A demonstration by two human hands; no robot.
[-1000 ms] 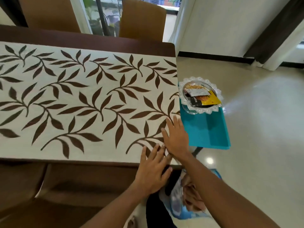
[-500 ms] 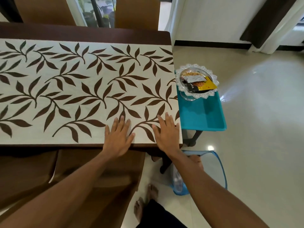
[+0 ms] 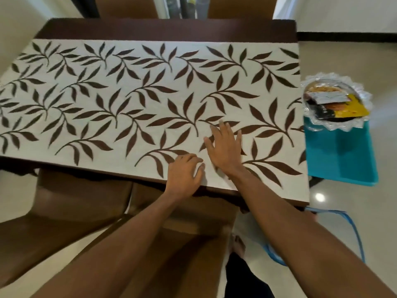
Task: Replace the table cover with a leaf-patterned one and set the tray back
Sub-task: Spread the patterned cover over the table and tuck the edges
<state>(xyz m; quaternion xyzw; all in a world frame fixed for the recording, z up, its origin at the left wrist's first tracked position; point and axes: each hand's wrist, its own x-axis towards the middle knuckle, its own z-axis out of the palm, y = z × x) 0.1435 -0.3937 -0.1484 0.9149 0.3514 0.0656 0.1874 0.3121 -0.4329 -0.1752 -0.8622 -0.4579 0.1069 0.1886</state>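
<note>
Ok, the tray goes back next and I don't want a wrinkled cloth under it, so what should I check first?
1. White cover with brown leaf pattern lying flat on the dark brown wooden table: ok.
2. Cover reaching the table's right end: ok.
3. Cover's left end straight: cannot tell, out of frame.
4. Hands free: not ok; right hand lies flat on the cover, left hand rests by its near edge.
5. Clear scalloped glass tray with packets upright on the teal stool beside the table: ok.
</note>
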